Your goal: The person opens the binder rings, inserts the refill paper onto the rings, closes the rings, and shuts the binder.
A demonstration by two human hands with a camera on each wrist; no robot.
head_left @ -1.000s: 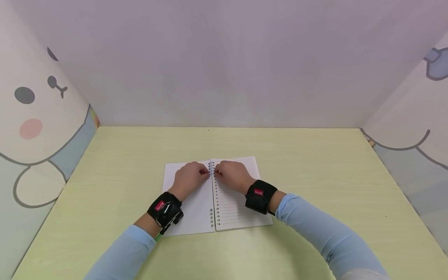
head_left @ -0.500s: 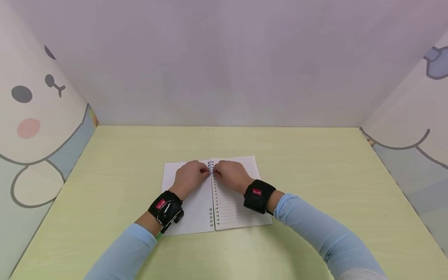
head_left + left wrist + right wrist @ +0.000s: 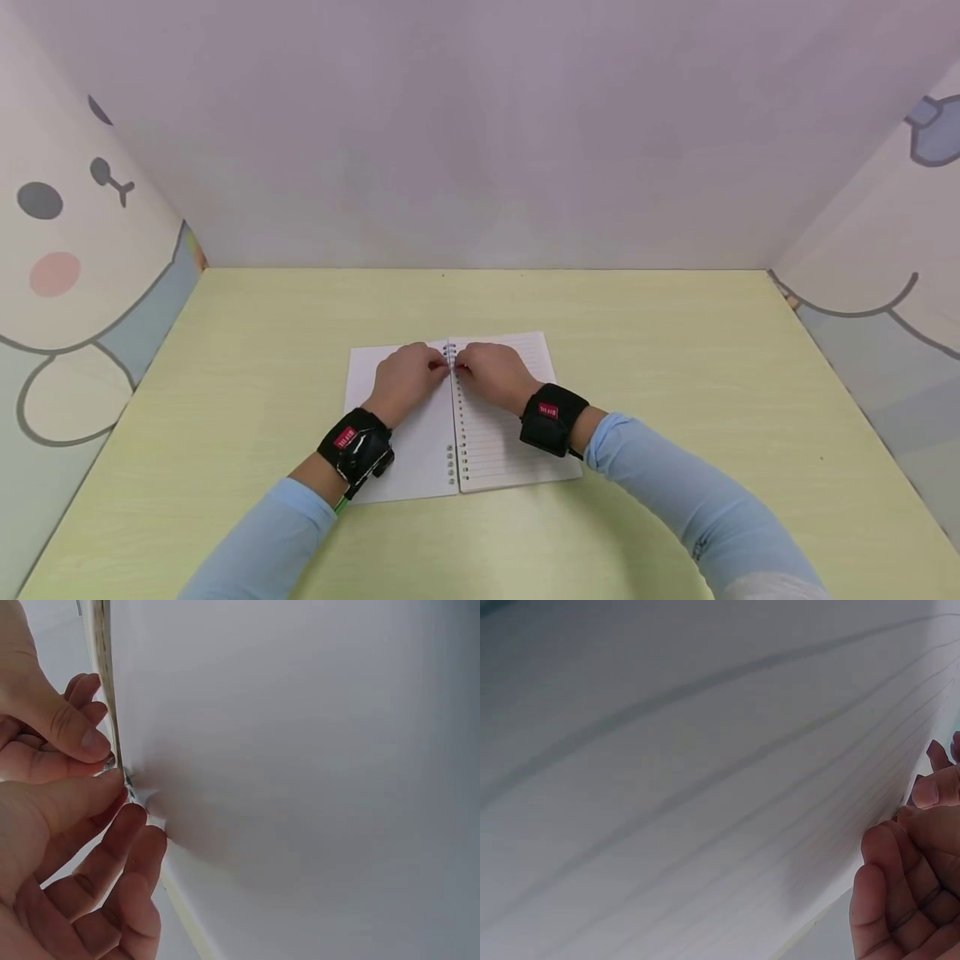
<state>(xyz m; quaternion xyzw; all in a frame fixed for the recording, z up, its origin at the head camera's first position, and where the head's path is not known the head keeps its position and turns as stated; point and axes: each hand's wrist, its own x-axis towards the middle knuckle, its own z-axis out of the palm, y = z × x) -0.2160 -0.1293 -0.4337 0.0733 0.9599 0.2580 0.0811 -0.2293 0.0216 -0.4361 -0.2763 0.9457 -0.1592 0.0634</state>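
An open spiral notebook (image 3: pixel 408 467) lies on the table, a blank white page on its left side and a lined page (image 3: pixel 502 454) on its right. Small binding rings (image 3: pixel 452 469) run along the middle seam. My left hand (image 3: pixel 408 379) pinches the binding near its top end with thumb and index finger. Facing it, my right hand (image 3: pixel 497 375) pinches the same part from the lined side. In the left wrist view the fingertips (image 3: pixel 109 780) nearly meet at a small ring. What exactly lies between the right fingertips is mostly hidden in the right wrist view.
The notebook rests on a pale yellow-green table (image 3: pixel 675 350). A plain light wall (image 3: pixel 480 150) stands behind, with cartoon-printed panels (image 3: pixel 67 275) on either side. Black bands (image 3: pixel 356 450) wrap both wrists.
Both hands stay at the upper part of the binding, with hardly any finger motion visible. The whole head view has shifted slightly.
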